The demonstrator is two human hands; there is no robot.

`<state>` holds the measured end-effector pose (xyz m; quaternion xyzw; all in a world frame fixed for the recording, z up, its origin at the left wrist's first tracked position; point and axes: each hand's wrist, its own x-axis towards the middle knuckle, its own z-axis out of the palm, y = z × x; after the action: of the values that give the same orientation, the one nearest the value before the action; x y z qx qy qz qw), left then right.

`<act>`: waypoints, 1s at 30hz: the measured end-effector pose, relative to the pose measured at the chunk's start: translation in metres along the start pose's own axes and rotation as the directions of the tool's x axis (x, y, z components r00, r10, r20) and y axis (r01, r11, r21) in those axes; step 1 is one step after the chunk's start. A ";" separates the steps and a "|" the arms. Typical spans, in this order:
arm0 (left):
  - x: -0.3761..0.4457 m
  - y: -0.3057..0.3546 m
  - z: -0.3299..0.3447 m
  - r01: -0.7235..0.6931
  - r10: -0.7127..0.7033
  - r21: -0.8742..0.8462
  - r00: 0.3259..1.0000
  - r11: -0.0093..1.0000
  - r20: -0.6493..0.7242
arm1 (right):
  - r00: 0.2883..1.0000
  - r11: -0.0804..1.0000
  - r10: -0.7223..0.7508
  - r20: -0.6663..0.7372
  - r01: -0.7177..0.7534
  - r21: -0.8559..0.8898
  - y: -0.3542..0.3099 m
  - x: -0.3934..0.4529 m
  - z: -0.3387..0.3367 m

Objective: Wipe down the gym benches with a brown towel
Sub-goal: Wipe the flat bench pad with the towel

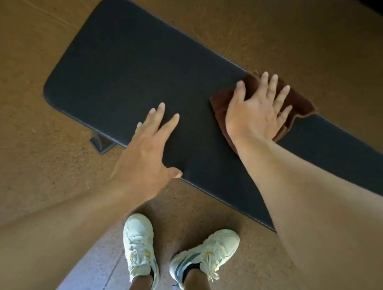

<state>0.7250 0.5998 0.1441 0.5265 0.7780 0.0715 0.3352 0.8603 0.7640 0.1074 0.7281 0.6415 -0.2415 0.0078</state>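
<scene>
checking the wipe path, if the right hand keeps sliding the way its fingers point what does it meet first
Nothing on the pad, it seems. The right hand presses the brown towel flat near the bench's far edge; going straight on, it would pass that edge, over bare floor.

From my feed the scene is lit warmly and rather dimly, the speckled floor [289,35] glowing orange-brown while the corners fall darker. A cooler, bluish patch of light lies on the floor between the white shoes [138,243] at the bottom. The black bench pad [127,65] soaks up light and shows almost no glare, only a faint sheen along its near edge. Soft shadows sit under the left hand [147,153] and right hand [257,112]. The wide lens bends the bench into a curve and stretches both forearms hugely at the lower edges. Detail is soft throughout, and the top right corner is murky.
</scene>
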 end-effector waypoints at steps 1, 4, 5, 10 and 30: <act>-0.013 -0.012 0.003 0.010 -0.017 -0.082 0.997 0.997 -0.079 | 0.998 0.998 -0.061 0.008 0.061 -0.003 -0.016 -0.009 0.009; -0.042 -0.044 0.005 0.130 -0.170 -0.168 0.953 0.977 -0.250 | 0.928 0.926 -0.371 0.034 0.373 -0.064 -0.047 -0.050 0.039; -0.047 -0.053 0.004 0.187 -0.235 -0.202 0.939 0.961 -0.252 | 0.879 0.873 -0.473 0.051 0.476 -0.107 -0.049 -0.067 0.048; -0.061 -0.060 -0.004 0.261 -0.336 -0.317 0.918 0.912 -0.210 | 0.653 0.620 -0.737 0.175 0.756 -0.209 -0.008 -0.115 0.063; -0.085 0.039 0.011 0.654 -0.133 -0.715 0.753 0.247 0.644 | 0.915 0.823 0.086 0.395 -0.289 0.489 0.077 -0.171 -0.085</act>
<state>0.7808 0.5406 0.1915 0.0246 0.6058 0.2747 0.7463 0.9515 0.6181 0.2212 0.7052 0.4594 -0.5371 -0.0566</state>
